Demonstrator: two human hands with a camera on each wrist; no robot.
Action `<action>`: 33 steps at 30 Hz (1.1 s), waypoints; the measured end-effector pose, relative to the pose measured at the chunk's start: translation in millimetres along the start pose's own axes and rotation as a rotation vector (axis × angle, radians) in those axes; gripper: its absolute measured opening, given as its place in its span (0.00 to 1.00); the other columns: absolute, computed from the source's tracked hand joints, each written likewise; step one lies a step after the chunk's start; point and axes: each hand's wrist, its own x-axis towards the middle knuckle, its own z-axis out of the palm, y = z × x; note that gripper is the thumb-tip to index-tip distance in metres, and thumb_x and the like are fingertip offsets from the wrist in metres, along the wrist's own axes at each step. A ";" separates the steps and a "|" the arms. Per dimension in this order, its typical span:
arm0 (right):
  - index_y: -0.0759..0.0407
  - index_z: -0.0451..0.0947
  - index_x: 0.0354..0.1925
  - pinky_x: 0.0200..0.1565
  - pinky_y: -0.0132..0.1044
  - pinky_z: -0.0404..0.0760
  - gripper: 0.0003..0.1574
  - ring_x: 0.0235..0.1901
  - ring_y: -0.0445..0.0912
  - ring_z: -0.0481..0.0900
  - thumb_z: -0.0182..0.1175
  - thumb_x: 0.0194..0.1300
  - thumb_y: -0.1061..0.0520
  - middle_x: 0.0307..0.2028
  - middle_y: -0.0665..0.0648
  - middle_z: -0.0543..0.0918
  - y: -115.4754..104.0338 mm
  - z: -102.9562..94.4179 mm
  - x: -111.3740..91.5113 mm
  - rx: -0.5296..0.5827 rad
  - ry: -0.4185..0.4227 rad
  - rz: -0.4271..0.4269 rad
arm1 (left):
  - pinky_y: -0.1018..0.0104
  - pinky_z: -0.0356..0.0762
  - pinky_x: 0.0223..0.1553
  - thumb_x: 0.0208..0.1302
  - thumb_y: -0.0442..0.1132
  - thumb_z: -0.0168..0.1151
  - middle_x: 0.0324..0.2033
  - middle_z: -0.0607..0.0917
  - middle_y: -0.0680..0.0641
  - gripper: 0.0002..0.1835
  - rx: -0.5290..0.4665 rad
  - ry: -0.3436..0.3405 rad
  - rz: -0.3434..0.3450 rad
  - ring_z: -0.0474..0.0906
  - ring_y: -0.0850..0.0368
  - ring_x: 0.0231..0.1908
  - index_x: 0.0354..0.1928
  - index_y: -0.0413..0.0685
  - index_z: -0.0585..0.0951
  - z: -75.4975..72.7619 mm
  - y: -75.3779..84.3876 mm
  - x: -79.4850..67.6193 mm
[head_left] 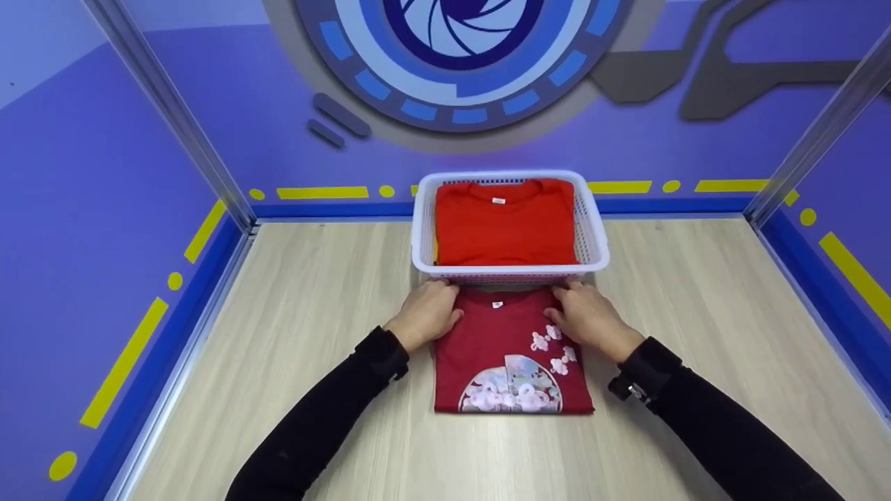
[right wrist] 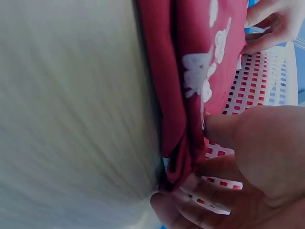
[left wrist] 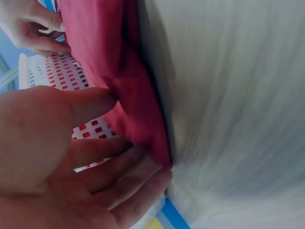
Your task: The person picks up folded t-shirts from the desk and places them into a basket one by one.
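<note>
A folded dark red T-shirt [head_left: 480, 348] with a pale printed design lies flat on the table, its neckline toward the basket. At its far left corner my left hand [head_left: 426, 314] pinches the cloth, thumb on top and fingers around the edge. My right hand [head_left: 592, 320] holds the far right corner the same way. From the side, the left wrist view shows the left thumb and fingers on the folded layers [left wrist: 107, 52]. In the right wrist view, the right fingers [right wrist: 209, 195] lie along the rolled edge of the cloth.
Just beyond the shirt stands a white plastic basket [head_left: 597, 243] with perforated sides. A folded bright red T-shirt [head_left: 505, 226] lies inside it, with a bit of yellow showing at its left. Purple panels [head_left: 209, 104] wall the wooden table [head_left: 313, 278] at the back and both sides.
</note>
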 end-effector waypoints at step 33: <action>0.65 0.86 0.62 0.44 0.39 0.82 0.19 0.42 0.51 0.85 0.67 0.79 0.57 0.48 0.63 0.90 -6.4 -91.7 -21.6 0.326 0.022 -0.009 | 0.52 0.84 0.63 0.78 0.41 0.67 0.54 0.91 0.45 0.16 -0.421 0.041 0.146 0.86 0.49 0.54 0.61 0.45 0.88 -79.6 1.1 -18.5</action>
